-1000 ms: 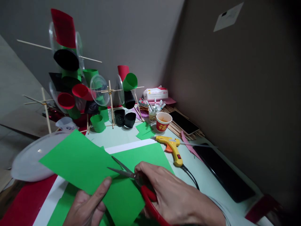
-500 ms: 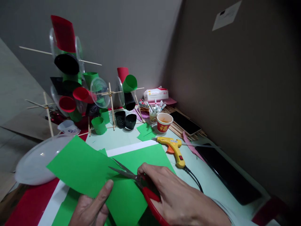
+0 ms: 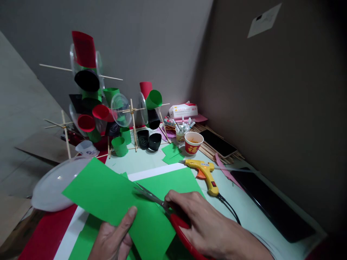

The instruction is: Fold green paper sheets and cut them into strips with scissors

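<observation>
Between thumb and fingers, my left hand (image 3: 116, 233) grips a sheet of green paper (image 3: 100, 193) by its lower edge, holding it tilted above the table. My right hand (image 3: 200, 220) is wrapped round the handles of red-handled scissors (image 3: 177, 222). Their blades point left and lie at the sheet's upper right edge, nearly closed, with a slightly blurred tip. Part of the handles is hidden by my right hand. Below, another green sheet (image 3: 173, 180) lies flat on white paper.
A yellow glue gun (image 3: 207, 173) with a cord lies right of centre. Behind it stand a paper cup (image 3: 193, 142) and a cup of markers (image 3: 181, 135). Stick frames with coloured paper rings (image 3: 119, 146) fill the back left. A clear plastic lid (image 3: 54, 187) leans at left; a black tablet-like slab (image 3: 273, 206) lies right.
The scissor blades have gone from parted to nearly closed on the green sheet. The whole scene has shifted slightly right in view. Both hands keep their holds.
</observation>
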The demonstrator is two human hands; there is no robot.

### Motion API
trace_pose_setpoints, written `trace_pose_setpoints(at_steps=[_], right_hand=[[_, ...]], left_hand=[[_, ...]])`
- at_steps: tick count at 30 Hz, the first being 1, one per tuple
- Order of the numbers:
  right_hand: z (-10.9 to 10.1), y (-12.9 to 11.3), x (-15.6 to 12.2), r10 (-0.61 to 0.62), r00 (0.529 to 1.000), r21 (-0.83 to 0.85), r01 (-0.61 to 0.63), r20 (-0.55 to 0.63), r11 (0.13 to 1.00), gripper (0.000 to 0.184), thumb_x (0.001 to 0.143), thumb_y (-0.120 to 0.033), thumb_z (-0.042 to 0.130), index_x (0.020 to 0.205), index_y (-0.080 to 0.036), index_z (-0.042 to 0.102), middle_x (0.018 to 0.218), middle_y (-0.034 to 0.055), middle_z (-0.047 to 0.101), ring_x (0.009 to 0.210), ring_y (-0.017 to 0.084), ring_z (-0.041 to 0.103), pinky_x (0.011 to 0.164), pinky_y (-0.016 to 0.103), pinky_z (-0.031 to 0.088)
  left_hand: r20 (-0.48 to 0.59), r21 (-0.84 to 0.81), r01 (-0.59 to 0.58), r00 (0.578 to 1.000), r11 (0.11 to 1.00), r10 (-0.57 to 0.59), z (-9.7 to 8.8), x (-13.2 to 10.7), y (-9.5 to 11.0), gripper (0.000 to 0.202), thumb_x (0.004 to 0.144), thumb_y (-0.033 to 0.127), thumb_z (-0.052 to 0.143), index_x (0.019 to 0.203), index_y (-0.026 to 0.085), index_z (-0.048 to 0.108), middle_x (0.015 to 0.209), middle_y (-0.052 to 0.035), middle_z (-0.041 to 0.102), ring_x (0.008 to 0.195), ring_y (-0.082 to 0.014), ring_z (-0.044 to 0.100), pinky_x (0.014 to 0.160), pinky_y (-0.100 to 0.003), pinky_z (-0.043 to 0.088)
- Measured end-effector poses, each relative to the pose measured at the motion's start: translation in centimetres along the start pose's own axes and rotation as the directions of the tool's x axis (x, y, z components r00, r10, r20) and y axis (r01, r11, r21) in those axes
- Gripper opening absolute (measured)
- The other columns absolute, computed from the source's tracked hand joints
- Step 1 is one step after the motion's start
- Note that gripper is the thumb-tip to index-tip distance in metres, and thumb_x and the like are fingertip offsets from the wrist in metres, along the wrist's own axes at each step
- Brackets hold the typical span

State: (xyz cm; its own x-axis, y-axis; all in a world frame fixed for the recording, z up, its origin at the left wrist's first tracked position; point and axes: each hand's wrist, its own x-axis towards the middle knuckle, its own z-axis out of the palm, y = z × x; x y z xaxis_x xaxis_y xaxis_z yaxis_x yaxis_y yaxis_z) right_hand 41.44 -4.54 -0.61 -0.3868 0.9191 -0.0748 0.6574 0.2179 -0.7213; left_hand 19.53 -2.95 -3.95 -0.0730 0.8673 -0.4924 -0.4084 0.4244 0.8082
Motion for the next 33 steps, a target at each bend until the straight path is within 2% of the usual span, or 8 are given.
trace_pose_setpoints(at_steps=[2,4,9,12,16,23,29,33], right_hand=[[0.0,0.0,0.1,-0.007,1.0,-0.021,0.007,-0.002,1.0,0.006,0.091,-0.024,0.053,0.096,-0.022,0.056,0.086,0.0036,0.061,0.084,0.021,0.056,0.067,0.027,0.036],[-0.1,0.0,0.2,-0.012,1.0,-0.043,0.012,-0.004,0.999,0.004,0.091,-0.024,0.052,0.093,-0.022,0.055,0.081,0.0027,0.06,0.08,0.02,0.056,0.066,0.027,0.034],[-0.5,-0.2,0.2,-0.013,1.0,-0.063,0.013,-0.014,0.998,0.004,0.091,-0.022,0.054,0.09,-0.022,0.057,0.075,0.0015,0.057,0.076,0.019,0.054,0.063,0.026,0.031],[-0.4,0.1,0.2,-0.016,1.0,-0.062,0.015,-0.017,0.998,0.003,0.09,-0.023,0.055,0.089,-0.022,0.058,0.074,0.0015,0.056,0.075,0.019,0.053,0.063,0.026,0.031],[-0.1,0.4,0.2,-0.01,1.0,-0.044,0.009,-0.026,0.999,0.006,0.091,-0.026,0.053,0.086,-0.023,0.054,0.073,0.0005,0.054,0.075,0.018,0.051,0.064,0.027,0.03],[-0.2,0.0,0.3,-0.018,0.999,-0.05,0.016,-0.031,0.999,0.01,0.092,-0.025,0.05,0.082,-0.022,0.052,0.071,0.0002,0.052,0.072,0.017,0.05,0.063,0.027,0.03],[-0.1,0.2,0.4,-0.025,0.999,-0.036,0.024,-0.024,0.999,0.007,0.09,-0.02,0.05,0.083,-0.023,0.05,0.071,-0.0015,0.051,0.072,0.016,0.048,0.063,0.027,0.029],[0.0,0.5,0.3,-0.039,0.999,-0.014,0.038,-0.029,0.999,0.008,0.091,-0.02,0.05,0.084,-0.022,0.051,0.07,-0.0026,0.05,0.07,0.015,0.045,0.064,0.027,0.029]], left_hand=[[-0.027,0.023,0.03,0.999,0.999,-0.029,-0.6,0.5,-0.1,0.046,0.041,0.038,0.104,0.049,0.018,0.063,0.045,0.0041,0.052,0.043,-0.0096,0.045,0.035,-0.019,0.042],[-0.021,0.045,0.058,0.998,0.997,-0.057,-1.2,1.0,-0.2,0.055,0.043,0.036,0.103,0.04,0.02,0.051,0.042,0.0052,0.046,0.041,-0.0094,0.044,0.034,-0.019,0.042],[0.044,-0.005,0.048,0.998,0.999,-0.048,-1.3,1.3,-0.3,0.041,0.049,0.036,0.102,0.076,0.019,0.075,0.06,0.0013,0.067,0.068,-0.0223,0.071,0.051,-0.023,0.059],[0.045,-0.035,0.065,0.997,0.997,-0.064,-1.0,1.3,-0.3,0.05,0.049,0.034,0.102,0.09,0.02,0.077,0.077,-0.0022,0.076,0.08,-0.0277,0.075,0.072,-0.035,0.066],[0.036,-0.07,0.088,0.996,0.994,-0.085,-1.2,1.7,-0.6,0.059,0.047,0.032,0.103,0.099,0.021,0.076,0.094,-0.005,0.081,0.104,-0.0367,0.073,0.085,-0.043,0.066],[0.085,-0.029,0.079,0.993,0.996,-0.076,-2.2,2.7,-1.3,0.045,0.054,0.031,0.099,0.093,0.022,0.077,0.098,-0.0069,0.081,0.116,-0.0422,0.068,0.09,-0.048,0.065],[0.025,-0.195,0.076,0.997,0.978,-0.073,-0.8,2.0,-0.3,0.063,0.049,0.032,0.1,0.105,0.022,0.075,0.115,-0.009,0.078,0.124,-0.0409,0.064,0.093,-0.045,0.063],[-0.037,-0.262,0.028,0.999,0.965,-0.039,-0.2,1.4,0.8,0.075,0.035,0.012,0.097,0.106,0.023,0.074,0.118,-0.0068,0.077,0.121,-0.0374,0.065,0.089,-0.038,0.063]])
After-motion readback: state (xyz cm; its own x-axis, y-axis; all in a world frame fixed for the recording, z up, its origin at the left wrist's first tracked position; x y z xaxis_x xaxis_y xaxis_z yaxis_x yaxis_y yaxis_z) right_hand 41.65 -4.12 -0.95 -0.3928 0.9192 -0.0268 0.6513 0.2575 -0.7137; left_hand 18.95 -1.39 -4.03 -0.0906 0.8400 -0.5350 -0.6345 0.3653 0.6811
